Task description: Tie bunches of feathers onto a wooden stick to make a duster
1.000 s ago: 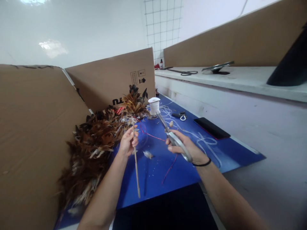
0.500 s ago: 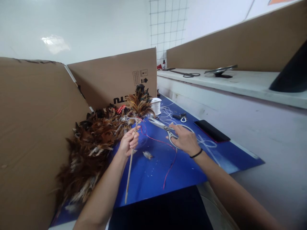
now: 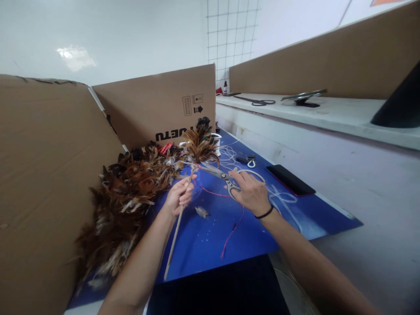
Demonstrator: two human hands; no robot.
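My left hand (image 3: 180, 196) is closed around a thin wooden stick (image 3: 174, 245) that slants up from the table's near edge. At its upper end sits a tuft of brown and black feathers (image 3: 201, 142), with red string (image 3: 213, 192) at its base trailing down onto the blue table. My right hand (image 3: 250, 192) grips grey-handled scissors (image 3: 226, 176), their blades parted and reaching the feather base near the top of the stick. Whether the blades touch the string or feathers, I cannot tell. A small loose feather (image 3: 201, 212) lies between my hands.
A big pile of brown feathers (image 3: 127, 205) lies on the left beside cardboard walls (image 3: 151, 100). A white spool (image 3: 216, 142) stands behind the tuft. Clear cord (image 3: 285, 194), black snips (image 3: 244, 160) and a black phone (image 3: 290, 179) lie on the right. Black scissors (image 3: 259, 102) rest on the ledge.
The scissors have moved left and their blades now meet the feather base. The feather tuft has shifted right, and the stick leans more to the right.
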